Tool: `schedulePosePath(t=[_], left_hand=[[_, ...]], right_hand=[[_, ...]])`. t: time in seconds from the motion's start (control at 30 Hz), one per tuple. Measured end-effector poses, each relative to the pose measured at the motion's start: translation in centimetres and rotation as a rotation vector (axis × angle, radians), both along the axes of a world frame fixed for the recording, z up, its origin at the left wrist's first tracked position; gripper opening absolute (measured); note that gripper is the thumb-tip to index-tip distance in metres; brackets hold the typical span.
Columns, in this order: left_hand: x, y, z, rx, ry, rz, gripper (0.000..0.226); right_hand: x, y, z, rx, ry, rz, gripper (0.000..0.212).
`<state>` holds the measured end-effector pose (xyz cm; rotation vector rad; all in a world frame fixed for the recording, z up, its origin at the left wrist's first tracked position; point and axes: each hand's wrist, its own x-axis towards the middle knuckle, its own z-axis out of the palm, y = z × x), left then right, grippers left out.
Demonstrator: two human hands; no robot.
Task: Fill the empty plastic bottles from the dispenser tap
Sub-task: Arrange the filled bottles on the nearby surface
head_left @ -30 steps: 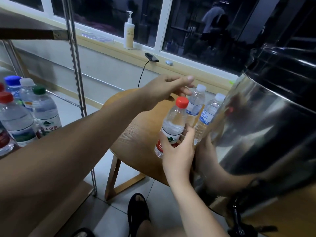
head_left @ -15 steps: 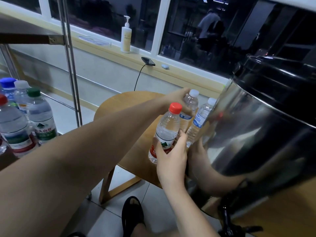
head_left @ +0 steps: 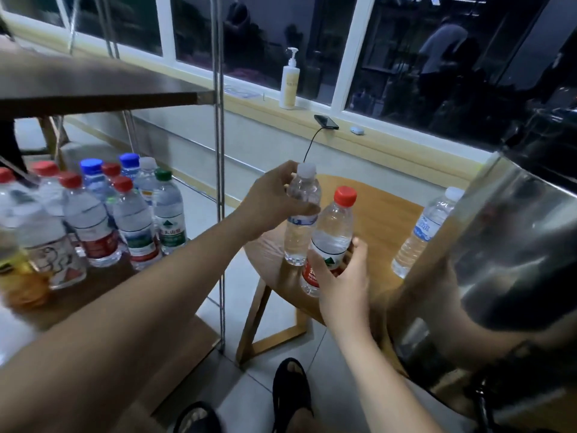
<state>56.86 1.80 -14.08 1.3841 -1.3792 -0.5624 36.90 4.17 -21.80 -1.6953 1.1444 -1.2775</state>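
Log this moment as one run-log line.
left hand: grips white-capped bottle | right hand: holds red-capped bottle | third bottle: on table

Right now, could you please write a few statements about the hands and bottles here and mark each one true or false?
1. The left hand grips a white-capped bottle. True.
2. The right hand holds a green-capped bottle. False: it holds a red-capped bottle.
3. A pump bottle stands on the windowsill. True.
4. The phone lies on the floor. False: the phone lies on the windowsill, with a cable hanging from it.
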Motion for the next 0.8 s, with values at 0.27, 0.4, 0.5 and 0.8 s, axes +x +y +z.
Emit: schedulePosePath(t=[0.27,0.4,0.5,0.8], left_hand=[[7.6,10.5,-0.9,0.014,-0.020,0.351,0.062],[10.7,14.6,-2.2,0.008,0.020,0.453,0.055],[12.5,17.0,-3.5,0.008,0.006,0.552,0.060],[15.9,20.9,-7.5,0.018,-0.026,0.826,0.060]], right_hand=[[8.0,3.2,0.1,-0.058,0.021,0.256,0.060],[12.2,4.5,-1.2,-0.049,0.021,0.361,0.060],[15.1,5.4,-3.0,-0.009,0.052,0.445,0.063],[23.0,7.3,-5.8,0.125,0.050,0.658,0.056]])
